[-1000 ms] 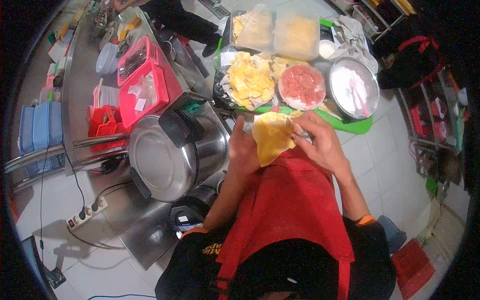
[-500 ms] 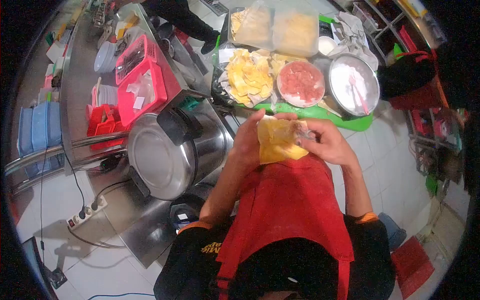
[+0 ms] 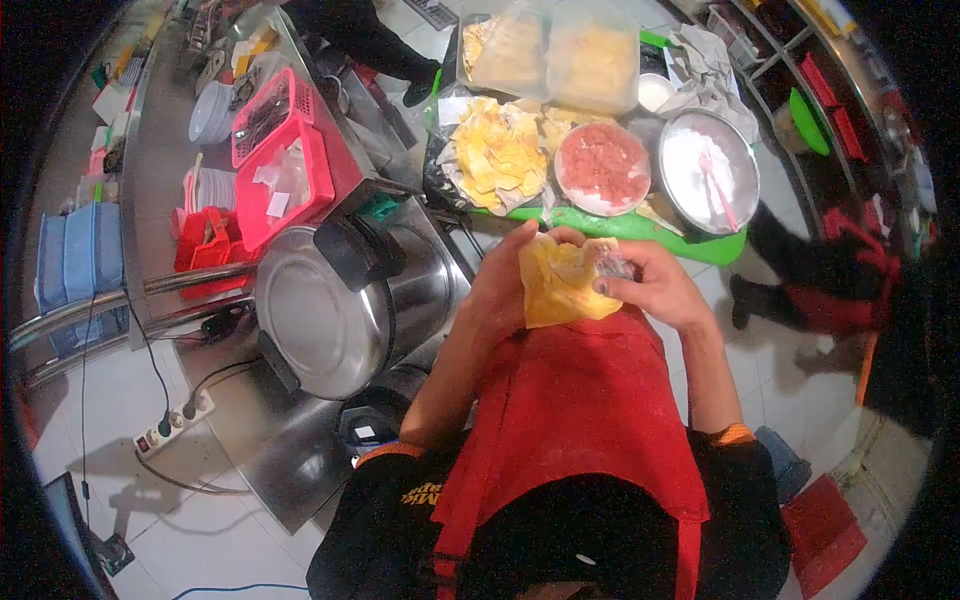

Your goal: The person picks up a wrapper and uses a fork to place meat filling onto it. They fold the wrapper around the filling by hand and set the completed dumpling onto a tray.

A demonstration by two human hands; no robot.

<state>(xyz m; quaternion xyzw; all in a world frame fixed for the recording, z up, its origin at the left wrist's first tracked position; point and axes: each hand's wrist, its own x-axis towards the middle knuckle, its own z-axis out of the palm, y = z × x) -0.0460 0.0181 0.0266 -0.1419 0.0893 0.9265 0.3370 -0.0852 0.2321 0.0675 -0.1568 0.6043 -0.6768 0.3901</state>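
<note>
A square yellow dough wrapper is held up before the red apron. My left hand supports it from the left, with fingers behind it. My right hand pinches the wrapper's upper right corner, which curls over. A small shiny greyish thing shows by the right fingertips; what it is I cannot make out. Just beyond my hands stands a bowl of pinkish-red ground meat. To its left lies a pile of yellow wrappers on paper. On its right, a metal bowl holds white stuff and a pink-handled utensil.
The bowls stand on a green table. Two lidded plastic containers are behind them. A large steel pot stands close to my left, near pink baskets and a power strip. Another person is at the right.
The wrapper's top and right corner have folded inward under my right fingers, and it has shifted slightly right. The person at the right has moved nearer along the floor.
</note>
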